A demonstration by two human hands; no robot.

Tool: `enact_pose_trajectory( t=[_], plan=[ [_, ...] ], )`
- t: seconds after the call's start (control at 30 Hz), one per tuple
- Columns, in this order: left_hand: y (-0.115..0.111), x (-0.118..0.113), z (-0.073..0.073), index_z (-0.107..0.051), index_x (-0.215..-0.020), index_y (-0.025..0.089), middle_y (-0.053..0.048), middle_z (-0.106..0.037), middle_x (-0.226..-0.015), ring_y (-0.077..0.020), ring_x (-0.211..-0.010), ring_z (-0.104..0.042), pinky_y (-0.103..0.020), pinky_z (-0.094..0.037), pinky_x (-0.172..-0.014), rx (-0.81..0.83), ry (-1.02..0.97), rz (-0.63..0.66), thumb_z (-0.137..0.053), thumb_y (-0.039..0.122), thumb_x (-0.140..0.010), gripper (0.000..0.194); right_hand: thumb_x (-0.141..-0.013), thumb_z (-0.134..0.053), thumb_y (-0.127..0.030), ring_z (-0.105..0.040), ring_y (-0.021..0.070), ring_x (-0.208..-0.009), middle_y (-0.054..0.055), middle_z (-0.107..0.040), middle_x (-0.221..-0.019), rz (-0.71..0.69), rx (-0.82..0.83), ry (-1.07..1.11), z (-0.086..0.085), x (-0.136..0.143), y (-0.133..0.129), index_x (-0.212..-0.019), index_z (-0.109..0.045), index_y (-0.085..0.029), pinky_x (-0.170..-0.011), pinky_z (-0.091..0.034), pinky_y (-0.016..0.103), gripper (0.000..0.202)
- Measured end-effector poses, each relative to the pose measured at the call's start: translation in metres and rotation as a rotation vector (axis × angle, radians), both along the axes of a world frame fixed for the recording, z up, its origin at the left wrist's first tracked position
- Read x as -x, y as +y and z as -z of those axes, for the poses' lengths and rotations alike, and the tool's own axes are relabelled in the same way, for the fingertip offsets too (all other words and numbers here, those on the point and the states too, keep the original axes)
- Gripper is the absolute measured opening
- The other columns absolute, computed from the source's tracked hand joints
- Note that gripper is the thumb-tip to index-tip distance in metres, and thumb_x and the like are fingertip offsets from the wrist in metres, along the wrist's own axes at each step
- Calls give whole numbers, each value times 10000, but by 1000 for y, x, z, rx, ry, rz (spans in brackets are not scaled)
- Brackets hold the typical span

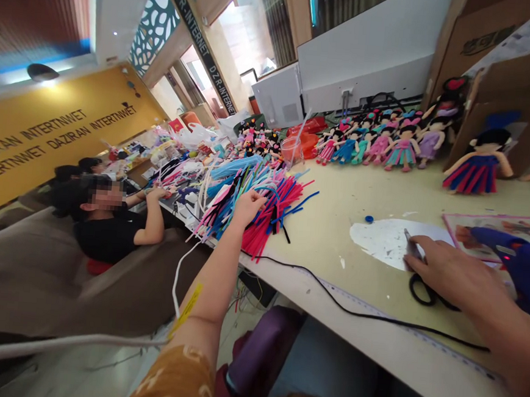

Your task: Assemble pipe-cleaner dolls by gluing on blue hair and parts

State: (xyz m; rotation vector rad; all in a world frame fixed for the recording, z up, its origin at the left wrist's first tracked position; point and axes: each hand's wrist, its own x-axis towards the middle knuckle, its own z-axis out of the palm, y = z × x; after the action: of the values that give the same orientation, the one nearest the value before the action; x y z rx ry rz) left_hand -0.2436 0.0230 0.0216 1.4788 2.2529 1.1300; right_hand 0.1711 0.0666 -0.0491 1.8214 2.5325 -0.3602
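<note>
A large bundle of coloured fuzzy stems (268, 214) lies near the table's edge, with pink, blue, black and white ones. My left hand (248, 207) is over the bundle with its fingers curled together; what they hold, if anything, is too small to make out. On the right, my right hand (438, 264) has its fingers closed on a small grey object (409, 239) above a white patch (376, 239) on the table. Black-handled scissors (422, 290) lie partly under that hand. A small blue coil (368, 219) sits just beyond the white patch.
Small dolls (379, 140) stand in rows at the back. A doll in a striped skirt (479, 163) leans near a cardboard box (498, 88). A blue glue gun (517, 261) is at the right. A black cable (331, 295) runs along the front edge. Another person (111, 223) sits at left.
</note>
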Motion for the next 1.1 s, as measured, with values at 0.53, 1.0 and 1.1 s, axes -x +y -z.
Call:
enact_pose_trajectory(
  t=[0.53, 1.0, 1.1],
  plan=[
    [-3, 22, 10, -664, -683, 207, -87, -691, -831, -256, -877, -622, -358, -428, -827, 309, 392, -94, -634, 228, -693, 38, -887, -350, -453, -595, 326, -1004, 175, -604, -1188, 22, 43, 1, 19, -6, 13, -1247, -492, -217, -728, -418, 410, 453],
    [-20, 34, -14, -570, -680, 168, -33, -647, -648, -116, -535, -526, -252, -429, -574, 240, 57, 18, -550, 331, -728, 171, -892, -351, -437, -605, 338, -997, 173, -622, -1161, 28, 15, 0, 10, -3, 8, -1217, -515, -221, -735, -439, 435, 423],
    [-28, 14, -21, -568, -744, 164, -6, -609, -634, -90, -500, -470, -232, -389, -525, 132, -204, 196, -619, 373, -703, 219, -929, -300, -401, -599, 328, -1019, 172, -621, -1174, 112, -75, 41, -10, 4, -3, -1235, -541, -201, -778, -439, 434, 438]
  ],
)
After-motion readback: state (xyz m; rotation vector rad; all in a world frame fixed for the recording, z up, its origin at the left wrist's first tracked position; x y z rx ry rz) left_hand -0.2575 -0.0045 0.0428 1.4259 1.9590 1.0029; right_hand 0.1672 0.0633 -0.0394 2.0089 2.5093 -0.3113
